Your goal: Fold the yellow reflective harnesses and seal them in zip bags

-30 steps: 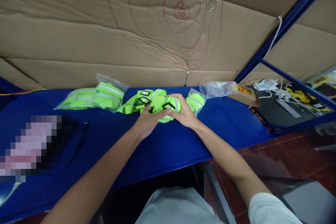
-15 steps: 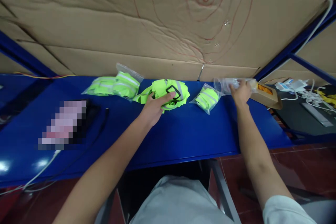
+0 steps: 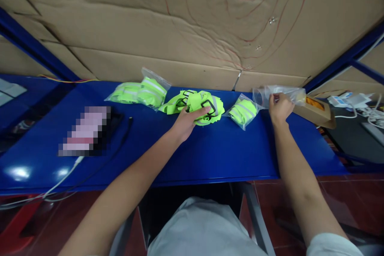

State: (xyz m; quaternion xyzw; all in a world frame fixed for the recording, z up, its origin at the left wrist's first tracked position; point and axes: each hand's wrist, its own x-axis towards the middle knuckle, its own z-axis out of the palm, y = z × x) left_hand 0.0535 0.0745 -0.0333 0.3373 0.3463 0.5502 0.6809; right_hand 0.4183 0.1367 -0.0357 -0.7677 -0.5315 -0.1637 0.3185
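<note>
My left hand (image 3: 185, 125) is wrapped around a bundle of neon yellow-green reflective straps (image 3: 215, 106) with black buckles, lying on the blue table. Its thumb presses on top, by a buckle. To the right, my right hand (image 3: 281, 108) pinches the near side of some clear plastic bags (image 3: 271, 91); its fingertips are partly hidden. Between the hands lies a clear bag with a folded neon strap (image 3: 243, 111) inside. Further left, more bagged neon straps (image 3: 151, 92) rest against the cardboard.
A cardboard panel (image 3: 144, 40) with red drawn lines stands behind the blue table (image 3: 216, 156). An open cardboard box (image 3: 319, 114) with something orange sits at right. A phone with a blurred screen (image 3: 87, 130) and a white cable (image 3: 64, 178) lie at left.
The view has shifted, so things on the table appear further right. My right hand's fingers have curled in on the plastic bags. My left hand keeps hold of the strap bundle.
</note>
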